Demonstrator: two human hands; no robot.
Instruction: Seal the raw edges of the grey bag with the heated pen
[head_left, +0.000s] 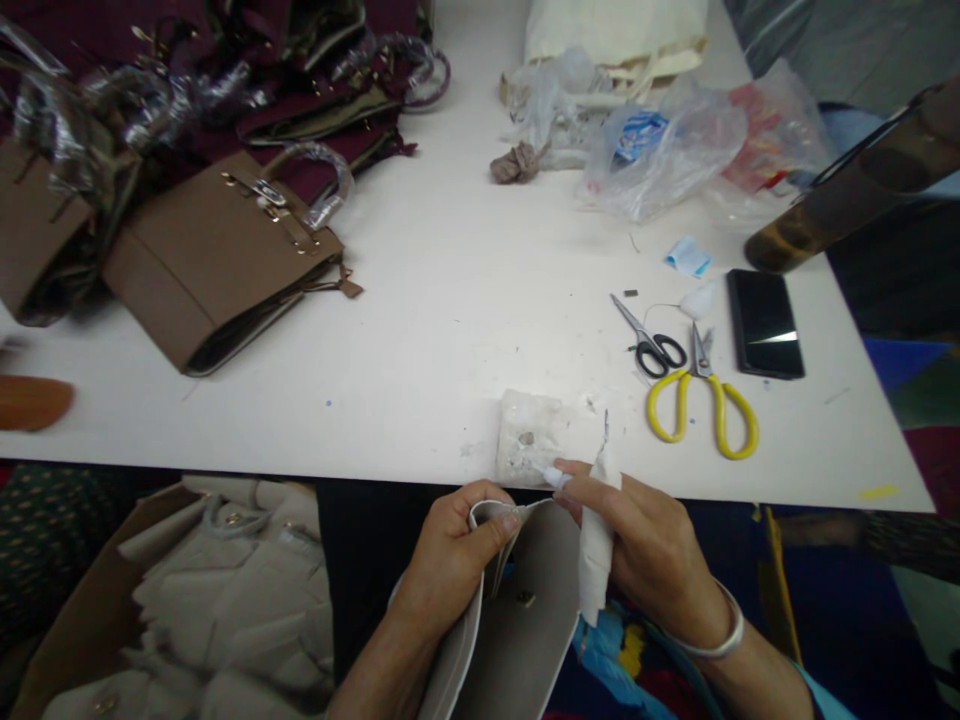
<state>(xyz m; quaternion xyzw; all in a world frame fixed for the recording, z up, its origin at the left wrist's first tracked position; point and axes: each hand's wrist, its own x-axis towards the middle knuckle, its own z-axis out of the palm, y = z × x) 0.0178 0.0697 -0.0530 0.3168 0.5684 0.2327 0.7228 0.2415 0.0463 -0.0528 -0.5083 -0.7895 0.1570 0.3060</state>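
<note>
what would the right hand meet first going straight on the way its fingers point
Probably the whitish block on the table, though the right hand might pass above it; depth is unclear.

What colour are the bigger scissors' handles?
The handles are bright yellow, best seen in the head view.

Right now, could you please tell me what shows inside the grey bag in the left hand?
Inside the grey bag, a small metal fitting shows. The left hand covers part of the opening; the bottom cannot be seen.
</note>
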